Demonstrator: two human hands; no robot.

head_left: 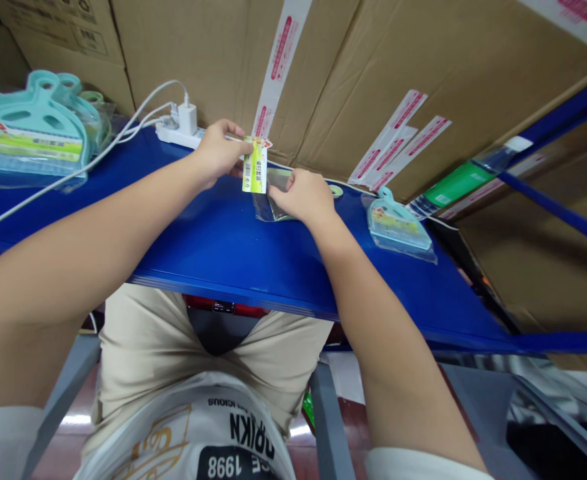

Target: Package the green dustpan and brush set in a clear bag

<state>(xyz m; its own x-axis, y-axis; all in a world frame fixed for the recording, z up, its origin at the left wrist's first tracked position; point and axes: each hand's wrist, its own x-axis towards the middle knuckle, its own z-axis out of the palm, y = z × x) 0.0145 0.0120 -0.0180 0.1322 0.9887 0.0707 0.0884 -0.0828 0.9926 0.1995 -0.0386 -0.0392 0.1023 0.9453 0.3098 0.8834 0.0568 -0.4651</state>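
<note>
My left hand (220,153) pinches a yellow-green and white printed card (255,172) between thumb and fingers, with its barcode side toward me. Just to the right, my right hand (309,195) is closed at a clear plastic bag (268,210) that lies on the blue shelf (223,247). Its thumb and fingertips pinch the bag's upper part. Something dull grey-green shows through the bag, but my hand covers much of it. A pale green ring (336,191) shows just beyond my right hand; the rest of that item is hidden.
At left lie bagged teal dustpans (48,113) with printed labels. A smaller bagged dustpan (398,225) lies at right, near a leaning green-labelled bottle (460,185). A power strip (173,135) with white cables (118,137) sits behind my left forearm. Taped cardboard boxes (193,53) stand behind.
</note>
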